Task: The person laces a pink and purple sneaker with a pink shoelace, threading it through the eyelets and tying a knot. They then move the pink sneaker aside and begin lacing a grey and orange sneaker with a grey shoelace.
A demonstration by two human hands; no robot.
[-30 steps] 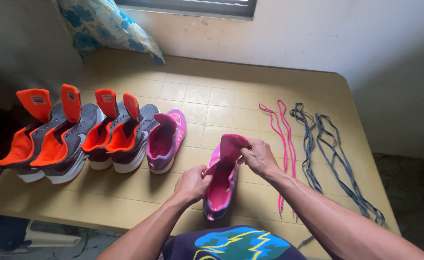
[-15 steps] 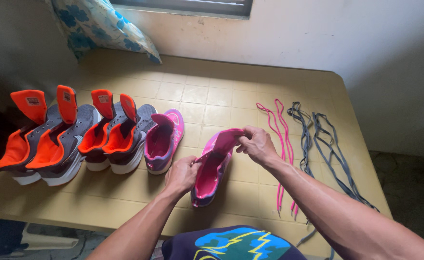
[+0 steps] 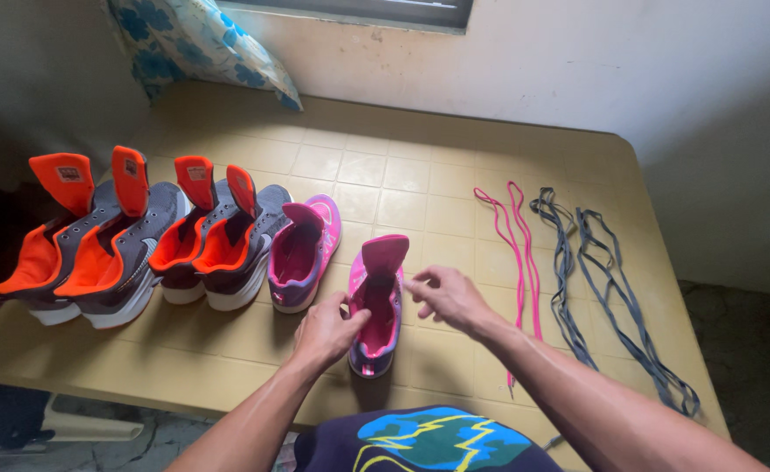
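Yellowish tiles cover the table [image 3: 420, 157], which stands against a pale wall under a window, with a blue flowered pillow [image 3: 201, 44] at its far left corner.

From the head camera, the one view there is: the pink shoe [image 3: 376, 306] now stands flat on the table, toe pointing away, tongue pulled upright — half a second ago it was tipped on its side and held up between both hands, and a second ago it was being worked at the tongue. The left hand [image 3: 326, 332] still rests against the shoe's near left side, fingers curled on the collar. The right hand [image 3: 446, 297] has let go of the tongue; its fingers are spread apart and empty, just right of the shoe.

So the shoe has been set down, just beside its mate [image 3: 302, 253], closing the row that begins at the left with four grey shoes [image 3: 131, 245] with orange linings, all with tongues raised. None of the six is laced.

Right of the hands lie the laces, untouched: a pink pair [image 3: 518, 253], then two grey pairs [image 3: 608, 288] — stretched out well apart from the shoes.
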